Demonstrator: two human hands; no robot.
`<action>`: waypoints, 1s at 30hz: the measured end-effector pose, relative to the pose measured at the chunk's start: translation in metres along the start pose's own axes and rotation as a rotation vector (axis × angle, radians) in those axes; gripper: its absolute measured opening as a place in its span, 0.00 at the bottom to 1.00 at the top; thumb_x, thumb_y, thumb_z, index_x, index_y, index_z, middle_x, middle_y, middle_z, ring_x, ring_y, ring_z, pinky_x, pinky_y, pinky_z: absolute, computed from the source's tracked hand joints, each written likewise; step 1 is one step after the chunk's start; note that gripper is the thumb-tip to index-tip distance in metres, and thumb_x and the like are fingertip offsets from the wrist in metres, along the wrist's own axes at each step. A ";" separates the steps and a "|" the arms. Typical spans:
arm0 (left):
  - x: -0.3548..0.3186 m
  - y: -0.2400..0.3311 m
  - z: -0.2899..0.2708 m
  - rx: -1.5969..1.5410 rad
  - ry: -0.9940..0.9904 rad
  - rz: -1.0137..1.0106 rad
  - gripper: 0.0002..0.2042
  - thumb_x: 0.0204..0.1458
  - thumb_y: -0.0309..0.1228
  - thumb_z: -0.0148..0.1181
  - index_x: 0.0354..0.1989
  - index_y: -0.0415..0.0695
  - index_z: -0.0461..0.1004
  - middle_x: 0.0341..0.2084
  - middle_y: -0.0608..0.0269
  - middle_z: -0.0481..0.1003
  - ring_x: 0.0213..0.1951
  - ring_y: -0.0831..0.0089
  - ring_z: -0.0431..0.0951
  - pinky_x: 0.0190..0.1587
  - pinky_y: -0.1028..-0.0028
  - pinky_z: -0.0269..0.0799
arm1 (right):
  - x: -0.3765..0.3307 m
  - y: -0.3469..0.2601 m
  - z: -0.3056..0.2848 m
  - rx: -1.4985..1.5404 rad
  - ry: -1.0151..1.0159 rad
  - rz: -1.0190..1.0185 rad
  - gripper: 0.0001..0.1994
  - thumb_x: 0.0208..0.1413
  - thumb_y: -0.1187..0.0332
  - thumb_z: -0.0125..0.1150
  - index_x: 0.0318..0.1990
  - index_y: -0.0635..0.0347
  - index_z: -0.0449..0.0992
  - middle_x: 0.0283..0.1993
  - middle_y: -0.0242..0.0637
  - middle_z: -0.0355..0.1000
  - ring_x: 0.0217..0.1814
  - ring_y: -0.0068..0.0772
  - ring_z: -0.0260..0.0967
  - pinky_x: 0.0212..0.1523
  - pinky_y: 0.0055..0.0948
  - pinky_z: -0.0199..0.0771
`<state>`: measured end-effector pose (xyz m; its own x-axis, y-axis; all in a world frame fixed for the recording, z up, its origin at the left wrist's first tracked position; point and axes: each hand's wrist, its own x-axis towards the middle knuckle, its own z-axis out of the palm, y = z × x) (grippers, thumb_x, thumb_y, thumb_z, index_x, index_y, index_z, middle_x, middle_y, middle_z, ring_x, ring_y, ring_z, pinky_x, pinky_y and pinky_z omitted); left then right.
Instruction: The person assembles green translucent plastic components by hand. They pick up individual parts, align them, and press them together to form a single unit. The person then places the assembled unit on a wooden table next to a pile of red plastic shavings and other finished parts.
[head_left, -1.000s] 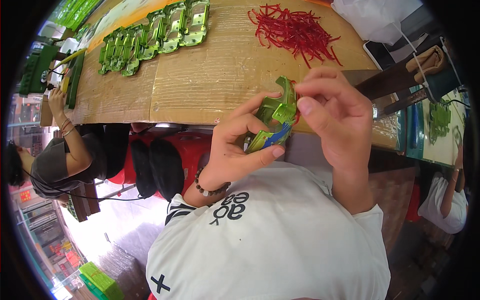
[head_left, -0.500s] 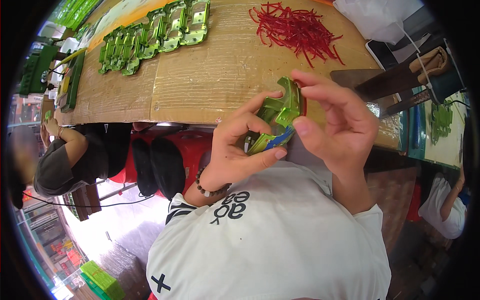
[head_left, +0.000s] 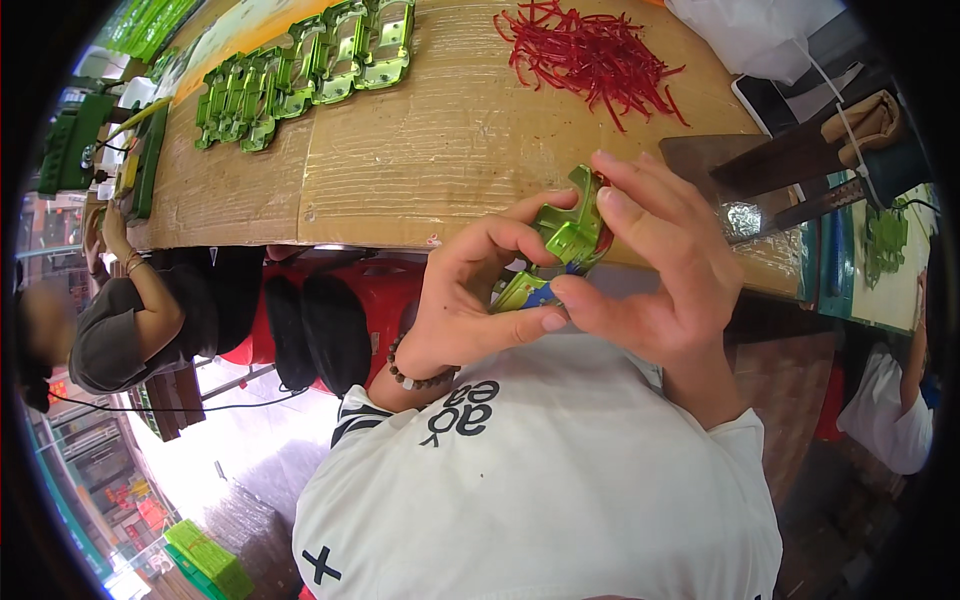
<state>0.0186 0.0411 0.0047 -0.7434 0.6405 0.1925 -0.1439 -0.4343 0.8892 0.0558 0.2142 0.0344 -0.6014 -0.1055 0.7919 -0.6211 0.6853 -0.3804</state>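
A glossy green plastic frame (head_left: 570,238) with a blue patch low down is held up between my hands, in front of the bench edge. My left hand (head_left: 455,285) is closed around its left side, thumb below and fingers above. The fingertips and thumb of my right hand (head_left: 672,262) press on the frame's right edge from its two ends. Along that edge shows a thin red strip (head_left: 604,242), partly hidden by the fingers. Several like green frames (head_left: 335,62) lie in a row at the far left of the bench, and a heap of red strips (head_left: 590,58) lies at the far right.
The bench (head_left: 400,190) is covered in tan, film-wrapped board. On the right stand a dark metal bracket (head_left: 780,165) and a white plastic bag (head_left: 755,35). Green equipment (head_left: 75,145) is at the far left, where a co-worker (head_left: 150,320) sits. Another person is at the right edge.
My right hand has shifted slightly, its fingers now bent over the upper right edge and its thumb lower. The frame has turned a little. The co-worker's hands on the left have moved.
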 end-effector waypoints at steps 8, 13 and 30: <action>-0.001 0.003 0.001 -0.066 0.004 -0.039 0.19 0.36 0.21 0.67 0.38 0.39 0.67 0.56 0.40 0.56 0.57 0.64 0.61 0.57 0.66 0.55 | -0.001 -0.001 0.000 0.084 -0.016 0.059 0.23 0.38 0.66 0.69 0.42 0.69 0.70 0.44 0.57 0.69 0.44 0.47 0.70 0.45 0.35 0.70; 0.000 0.001 0.000 -0.040 0.003 -0.029 0.19 0.36 0.21 0.68 0.37 0.39 0.67 0.55 0.40 0.58 0.58 0.63 0.59 0.57 0.67 0.53 | -0.003 -0.001 -0.002 0.382 0.051 0.237 0.19 0.38 0.73 0.68 0.40 0.69 0.73 0.43 0.56 0.69 0.43 0.41 0.71 0.42 0.29 0.70; 0.005 -0.004 -0.006 0.110 0.011 0.078 0.17 0.36 0.20 0.67 0.35 0.38 0.68 0.54 0.40 0.60 0.60 0.63 0.57 0.56 0.68 0.54 | -0.004 0.006 0.007 0.387 0.093 0.279 0.18 0.36 0.72 0.70 0.38 0.66 0.75 0.41 0.50 0.73 0.39 0.39 0.73 0.39 0.27 0.72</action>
<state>0.0119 0.0426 -0.0006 -0.7570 0.5999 0.2590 -0.0130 -0.4102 0.9119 0.0507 0.2132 0.0258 -0.7351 0.1212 0.6670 -0.5943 0.3584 -0.7200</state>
